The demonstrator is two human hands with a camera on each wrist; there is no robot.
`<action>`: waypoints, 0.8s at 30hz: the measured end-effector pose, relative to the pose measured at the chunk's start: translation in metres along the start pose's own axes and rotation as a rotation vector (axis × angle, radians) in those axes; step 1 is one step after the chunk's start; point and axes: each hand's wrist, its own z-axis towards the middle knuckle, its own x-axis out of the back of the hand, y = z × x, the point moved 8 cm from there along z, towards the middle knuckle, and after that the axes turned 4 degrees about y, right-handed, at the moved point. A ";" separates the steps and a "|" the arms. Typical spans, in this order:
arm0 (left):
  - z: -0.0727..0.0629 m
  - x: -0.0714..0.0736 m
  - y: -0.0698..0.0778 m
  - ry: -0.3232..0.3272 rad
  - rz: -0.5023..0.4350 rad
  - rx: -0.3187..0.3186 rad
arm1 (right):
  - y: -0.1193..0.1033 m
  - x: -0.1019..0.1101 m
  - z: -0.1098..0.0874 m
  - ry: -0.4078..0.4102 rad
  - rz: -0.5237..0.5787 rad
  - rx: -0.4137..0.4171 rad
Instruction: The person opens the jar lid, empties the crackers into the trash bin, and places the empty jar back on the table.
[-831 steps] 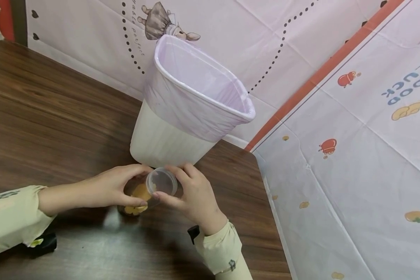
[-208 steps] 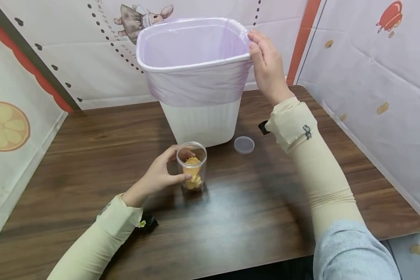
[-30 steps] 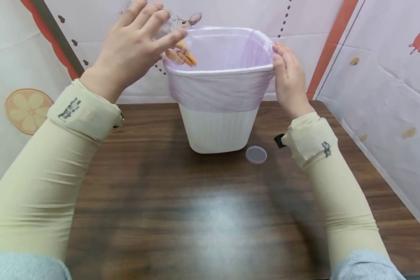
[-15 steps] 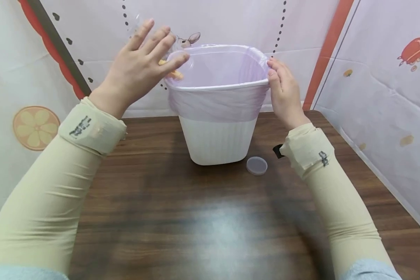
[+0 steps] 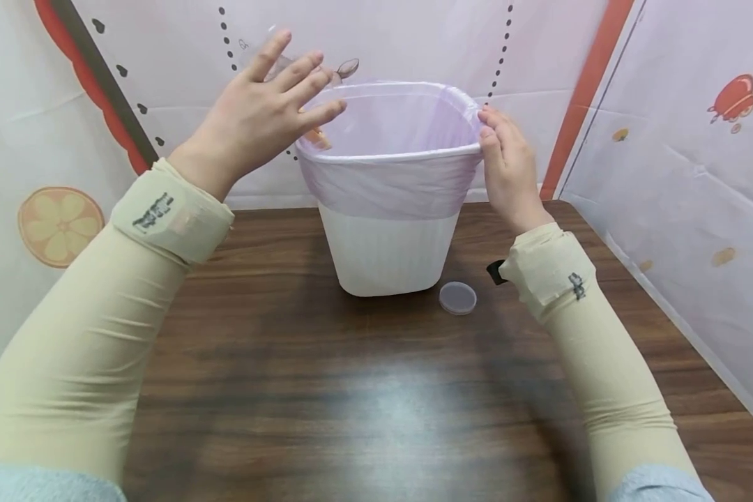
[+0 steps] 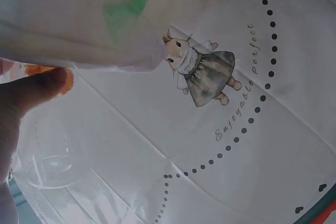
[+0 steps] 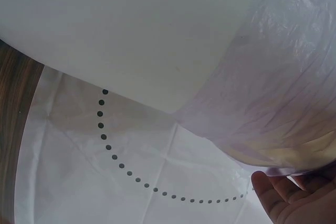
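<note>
My left hand [image 5: 260, 115] grips a clear plastic jar [image 6: 55, 166], tipped at the left rim of the white trash bin [image 5: 389, 254]. Its fingers are spread along the jar's side, and the hand hides most of the jar in the head view. Orange-yellow scalloped pieces [image 5: 316, 138] show at the jar's mouth, just inside the rim. Lilac bag liner [image 5: 383, 185] is folded over the bin's edge. At the right corner my right hand [image 5: 511, 167] holds the lined rim, thumb on the near side. The bin's bottom inside is hidden.
A round clear lid [image 5: 458, 298] lies on the dark wooden table [image 5: 376, 390], close to the bin's right foot. Printed cloth walls [image 5: 414, 42] stand right behind the bin and along both sides.
Earlier the lid came off and the jar stood upright on the table; my left hand has since raised and tipped it at the bin. Lately it shifts slightly right; my right hand keeps the rim.
</note>
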 end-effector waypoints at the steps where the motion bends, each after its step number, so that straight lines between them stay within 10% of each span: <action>1: -0.002 0.000 -0.001 -0.008 -0.016 0.012 | 0.000 -0.002 0.000 -0.009 0.000 0.002; 13: -0.004 0.004 -0.007 0.027 0.002 0.039 | 0.000 0.001 -0.001 -0.004 -0.023 -0.028; 24: -0.032 0.011 -0.021 0.126 -0.131 0.268 | -0.004 -0.001 -0.004 -0.007 -0.025 -0.025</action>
